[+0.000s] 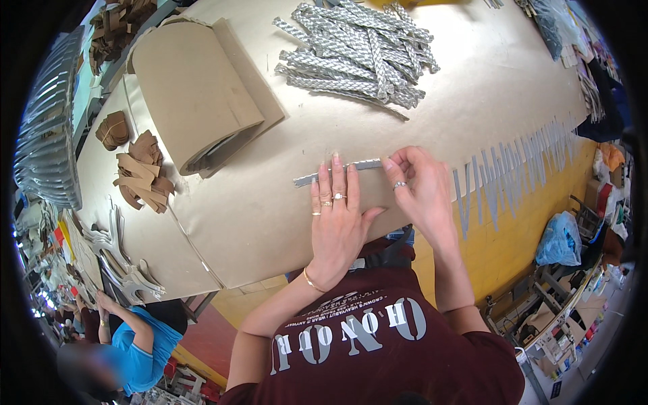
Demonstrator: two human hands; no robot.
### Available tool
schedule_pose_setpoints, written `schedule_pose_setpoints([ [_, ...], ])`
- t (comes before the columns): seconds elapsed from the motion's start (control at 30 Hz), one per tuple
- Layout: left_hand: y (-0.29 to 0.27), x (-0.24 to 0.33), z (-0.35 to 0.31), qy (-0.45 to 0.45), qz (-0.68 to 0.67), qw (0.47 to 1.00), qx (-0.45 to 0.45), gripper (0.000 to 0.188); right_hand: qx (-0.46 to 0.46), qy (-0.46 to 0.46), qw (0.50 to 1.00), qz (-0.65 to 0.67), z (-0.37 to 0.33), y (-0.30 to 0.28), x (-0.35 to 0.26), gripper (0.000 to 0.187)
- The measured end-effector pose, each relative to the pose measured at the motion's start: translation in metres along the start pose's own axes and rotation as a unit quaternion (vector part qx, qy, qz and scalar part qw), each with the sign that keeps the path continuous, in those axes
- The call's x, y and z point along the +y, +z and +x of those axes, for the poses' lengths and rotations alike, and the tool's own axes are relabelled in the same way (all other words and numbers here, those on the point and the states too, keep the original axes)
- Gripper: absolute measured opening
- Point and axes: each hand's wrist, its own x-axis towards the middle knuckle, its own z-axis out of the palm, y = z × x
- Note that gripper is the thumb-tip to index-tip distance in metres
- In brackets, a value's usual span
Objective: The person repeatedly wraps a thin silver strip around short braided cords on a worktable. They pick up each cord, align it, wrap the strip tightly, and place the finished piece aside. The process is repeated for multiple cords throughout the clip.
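Note:
A short grey strip (368, 164) with a pale braided edge lies crosswise on the tan-covered table (263, 229). Flat across it rest the outstretched fingers of my left hand (339, 219), pressing it to the surface. At the strip's right end, my right hand (422, 189) pinches it between thumb and forefinger; the other fingers are curled. A heap of silver-grey braided straps (364, 57) sits farther off, beyond both hands. To the right of my right hand, a row of thin grey strips (496, 182) hangs over the table's near edge.
A large roll of brown sheet (196, 88) stands left of the braids. Nearby are loose brown strips (143, 172) and a tied brown bundle (113, 130). Pale curved pieces (121, 260) lie at the table's left corner, near a person in blue (155, 344). A blue plastic bag (560, 239) is at right.

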Motion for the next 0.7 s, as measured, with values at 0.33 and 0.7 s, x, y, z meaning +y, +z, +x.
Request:
schedule_pose_setpoints([
  [0.33, -0.001, 0.004, 0.003, 0.005, 0.062, 0.998, 0.003, 0.081, 0.058, -0.016, 0.998, -0.008, 0.000, 0.015, 0.008, 0.016],
  [0.7, 0.000, 0.008, 0.005, 0.000, 0.085, 0.996, 0.004, 0.075, 0.094, -0.052, 0.993, -0.043, -0.002, 0.018, 0.006, 0.012],
])
